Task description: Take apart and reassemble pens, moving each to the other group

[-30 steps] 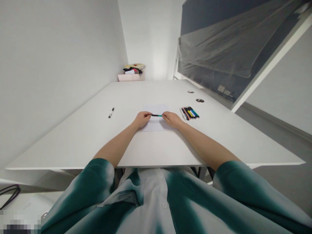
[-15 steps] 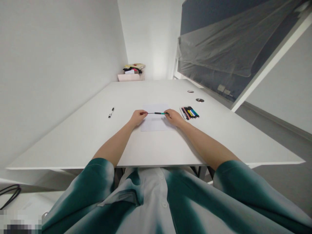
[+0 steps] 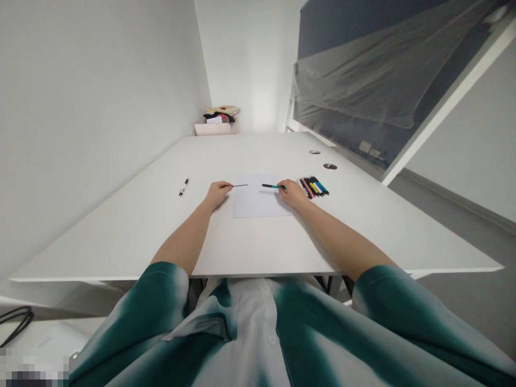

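Between the fingertips of my left hand (image 3: 220,190), closed in a pinch, is a thin dark pen refill (image 3: 241,185) that points right. My right hand (image 3: 292,192) is closed around the green end of a green and black pen barrel (image 3: 270,186), whose black end points left. A gap separates the refill tip from the barrel. Both are held over a white sheet of paper (image 3: 262,205) on the table. Just right of my right hand lies a row of several coloured pens (image 3: 316,187).
A black and white pen (image 3: 184,187) lies alone on the white table (image 3: 161,226), to the left. At the far end stands a pale pink box (image 3: 213,129) with cloth items in it. Two round cable holes, the nearer one a metal-rimmed grommet (image 3: 330,166), are at the right.
The refill has come out of the pen barrel. My left hand has moved left with the refill, and my right hand has shifted slightly right with the barrel.
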Demonstrator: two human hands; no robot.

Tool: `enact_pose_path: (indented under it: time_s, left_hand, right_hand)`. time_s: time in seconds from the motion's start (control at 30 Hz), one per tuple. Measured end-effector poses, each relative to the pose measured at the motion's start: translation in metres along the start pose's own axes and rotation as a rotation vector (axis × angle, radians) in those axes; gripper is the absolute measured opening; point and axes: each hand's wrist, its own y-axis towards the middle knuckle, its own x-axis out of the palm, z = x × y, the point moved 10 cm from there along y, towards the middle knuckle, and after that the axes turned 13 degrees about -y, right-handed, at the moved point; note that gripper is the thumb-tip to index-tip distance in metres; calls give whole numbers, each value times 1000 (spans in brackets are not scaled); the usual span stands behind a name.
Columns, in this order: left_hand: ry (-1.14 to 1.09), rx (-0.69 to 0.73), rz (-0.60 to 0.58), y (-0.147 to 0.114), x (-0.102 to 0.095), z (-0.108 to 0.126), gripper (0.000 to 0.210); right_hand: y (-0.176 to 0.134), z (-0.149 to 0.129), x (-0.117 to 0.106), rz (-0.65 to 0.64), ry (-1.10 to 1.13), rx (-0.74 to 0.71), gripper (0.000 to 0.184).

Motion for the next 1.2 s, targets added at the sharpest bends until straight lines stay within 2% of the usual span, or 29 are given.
enact_pose_path:
  time_s: [0.23,0.4,0.53,0.7,0.8,0.9,1.1,1.2]
  left_hand:
    - [159,38,-239,-9,49,9,26]
    - [298,126,-333,-20,70,21,27]
    - [348,135,-341,-24,75,23,28]
    - [387,174,-367,-30,86,29,30]
    - [389,188,-387,-34,93,33,30]
    - [389,190,-379,-34,94,34,29]
    - [392,157,-315,-26,76,26,26]
    - [384,155,-314,-26,75,24,26]
  right_hand:
    - [-1,-16,4,-22,-96,-49,31]
    - [-2,-18,15,-64,-88,-75,30]
    - [-3,-22,6,-7,-29,-113,32]
    - [-9,-54,-6,55,48,-312,29]
    - [-12,-66,-6,44,36,-366,25]
    - [-12,-67,-6,24,15,-363,24]
    - [-9,-50,-2,-32,-84,-264,24]
    - [-8,-46,3,-63,-122,-229,25]
